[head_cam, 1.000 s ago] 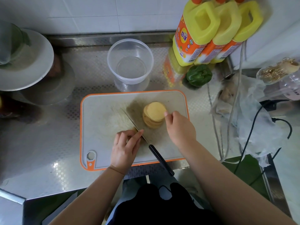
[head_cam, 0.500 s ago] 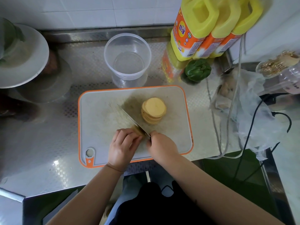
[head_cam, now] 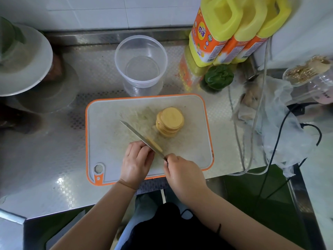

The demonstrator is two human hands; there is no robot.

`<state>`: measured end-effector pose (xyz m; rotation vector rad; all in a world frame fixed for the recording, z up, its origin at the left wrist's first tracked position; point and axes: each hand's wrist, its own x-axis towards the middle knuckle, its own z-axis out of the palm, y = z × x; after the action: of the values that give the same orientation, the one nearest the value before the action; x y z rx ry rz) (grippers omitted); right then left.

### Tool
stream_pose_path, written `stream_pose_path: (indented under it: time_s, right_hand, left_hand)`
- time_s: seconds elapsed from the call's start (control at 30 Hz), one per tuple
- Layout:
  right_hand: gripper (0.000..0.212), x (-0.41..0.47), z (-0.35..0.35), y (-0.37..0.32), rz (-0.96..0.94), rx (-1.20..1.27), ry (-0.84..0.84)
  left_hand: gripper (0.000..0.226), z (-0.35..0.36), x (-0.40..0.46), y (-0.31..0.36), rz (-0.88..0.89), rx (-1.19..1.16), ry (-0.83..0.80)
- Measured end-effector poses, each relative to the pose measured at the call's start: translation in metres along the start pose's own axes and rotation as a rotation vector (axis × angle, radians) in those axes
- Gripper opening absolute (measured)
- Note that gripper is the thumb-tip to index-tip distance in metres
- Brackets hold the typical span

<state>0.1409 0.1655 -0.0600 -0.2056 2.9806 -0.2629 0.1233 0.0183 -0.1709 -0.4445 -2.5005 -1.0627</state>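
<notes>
**Knife set on the potato at the board's near edge**

The left hand (head_cam: 136, 163) lies over the near middle of the board (head_cam: 108, 123). Its fingers are curled down tight onto the potato (head_cam: 155, 145), with the knuckles against the flat of the knife (head_cam: 138, 137). Almost all of the potato is hidden under those fingers. Only a thin yellow cut piece shows, leaning on the blade's other side.

The right hand (head_cam: 182, 173) is at the board's near edge, just right of the left hand. It is closed round the knife handle, which it covers wholly. The blade runs from that hand up and to the left across the board's middle, and its tip points toward the far left corner.

A stack of slices (head_cam: 170, 121) stands on the board right of centre, just beyond the blade and clear of both hands.

Behind the board's far edge stands a clear tub (head_cam: 141, 64). Off the far right corner are three yellow bottles (head_cam: 230, 29), with a green pepper (head_cam: 219, 76) in front of them. To the board's right lie a thin plastic bag (head_cam: 281, 123) and a black cable (head_cam: 281, 134). Well off to the far left is a white plate (head_cam: 23, 60). The board lies on a steel counter (head_cam: 45, 150), its near edge close to the counter's front.
</notes>
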Motion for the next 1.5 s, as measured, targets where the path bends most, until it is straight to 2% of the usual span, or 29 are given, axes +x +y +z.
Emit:
stream_pose_path:
  time_s: [0.33,0.53,0.6,0.63,0.7,0.83,1.07,1.5]
  right_hand:
    - [0.035,0.001,0.005,-0.002,0.028,0.008,-0.055]
    - [0.043,0.007,0.007,-0.003,0.045,-0.003,-0.171]
    - [0.035,0.01,0.007,-0.002,0.029,0.002,-0.171]
    - [0.024,0.012,0.008,-0.002,0.015,-0.001,-0.174]
    - [0.009,0.015,0.008,-0.003,0.022,0.011,-0.26]
    - [0.007,0.017,0.011,-0.005,0.021,0.031,-0.267]
    - [0.021,0.018,0.02,-0.002,0.044,0.096,-0.316]
    - [0.01,0.026,0.038,-0.003,0.109,0.068,-0.376]
  left_hand:
    - [0.005,0.002,-0.001,-0.002,-0.003,0.004,0.003]
    - [0.008,0.003,-0.001,-0.001,-0.006,-0.016,0.011]
    - [0.009,0.003,-0.001,0.0,-0.012,-0.028,0.016]
    - [0.009,0.003,-0.001,-0.001,-0.015,-0.032,0.017]
    - [0.008,0.002,-0.001,-0.003,-0.017,-0.032,0.021]
    - [0.007,0.003,-0.001,-0.005,-0.01,-0.028,0.035]
    - [0.009,0.003,-0.002,-0.009,-0.012,-0.041,0.041]
    - [0.007,0.002,-0.002,-0.012,-0.005,-0.036,0.029]
